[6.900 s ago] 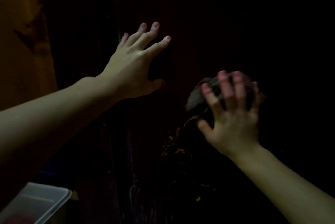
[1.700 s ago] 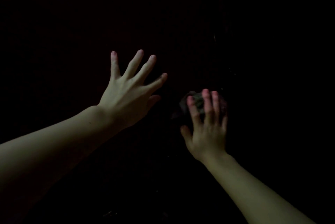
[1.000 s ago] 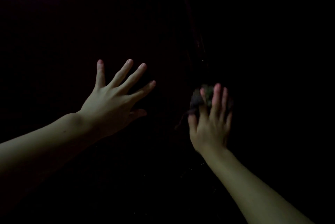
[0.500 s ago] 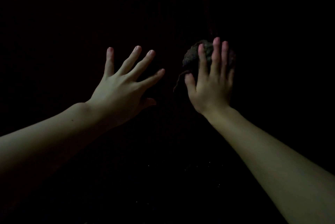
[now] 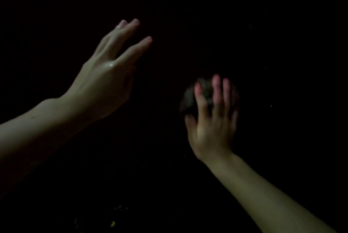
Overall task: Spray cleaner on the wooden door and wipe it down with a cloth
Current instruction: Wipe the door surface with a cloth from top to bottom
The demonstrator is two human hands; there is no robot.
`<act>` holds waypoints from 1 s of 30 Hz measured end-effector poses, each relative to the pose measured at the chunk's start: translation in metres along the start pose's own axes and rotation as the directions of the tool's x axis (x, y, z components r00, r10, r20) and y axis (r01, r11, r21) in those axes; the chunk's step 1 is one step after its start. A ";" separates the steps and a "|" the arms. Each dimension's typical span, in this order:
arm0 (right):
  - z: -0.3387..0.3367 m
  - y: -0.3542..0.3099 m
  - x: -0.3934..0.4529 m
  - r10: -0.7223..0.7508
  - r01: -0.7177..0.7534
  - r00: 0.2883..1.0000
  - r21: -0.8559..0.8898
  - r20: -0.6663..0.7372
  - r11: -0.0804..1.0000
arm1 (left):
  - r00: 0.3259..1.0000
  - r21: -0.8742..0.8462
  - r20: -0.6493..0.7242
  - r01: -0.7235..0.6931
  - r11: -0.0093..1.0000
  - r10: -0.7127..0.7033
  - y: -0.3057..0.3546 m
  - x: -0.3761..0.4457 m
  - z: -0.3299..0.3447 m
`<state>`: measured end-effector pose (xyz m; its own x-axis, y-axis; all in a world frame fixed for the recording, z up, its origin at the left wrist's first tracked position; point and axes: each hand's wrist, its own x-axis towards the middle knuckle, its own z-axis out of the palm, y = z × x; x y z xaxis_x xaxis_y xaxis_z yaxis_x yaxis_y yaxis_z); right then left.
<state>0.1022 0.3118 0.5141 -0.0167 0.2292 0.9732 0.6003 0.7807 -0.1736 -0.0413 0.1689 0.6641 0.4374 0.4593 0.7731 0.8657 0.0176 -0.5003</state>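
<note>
The right hand has its fingers spread and nearly straight, laid flat over a bunched dark cloth that bulges out past the fingertips and to their left; the hand is blurred. The left hand holds nothing, its fingers extended and loosely apart, the forefinger set off from the others. Whether its fingertips touch anything cannot be told. The wooden door is almost lost in darkness beyond both sets of fingers, showing only as a black plane with a few pale specks to the right of the right fingers. Both bare forearms reach forward and upward, the left from the left edge, the right from the lower right corner.
</note>
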 end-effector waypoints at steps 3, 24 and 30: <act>0.009 -0.056 0.044 -0.116 0.117 0.993 -0.024 0.022 0.993 | 0.997 0.013 -0.019 0.072 0.997 -0.072 -0.001 -0.023 -0.001; 0.003 -0.012 -0.115 0.033 -0.010 0.991 -0.179 0.126 0.984 | 0.990 0.166 -0.022 0.141 0.976 -0.140 0.017 -0.049 0.021; -0.016 0.028 -0.058 -0.053 0.060 0.996 -0.107 0.071 0.992 | 0.999 0.148 0.034 0.009 0.989 -0.014 0.064 -0.011 0.056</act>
<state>0.1331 0.3108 0.4555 -0.1051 0.2283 0.9679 0.6799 0.7267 -0.0976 -0.0044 0.2142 0.6016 0.4170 0.4887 0.7664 0.8239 0.1528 -0.5458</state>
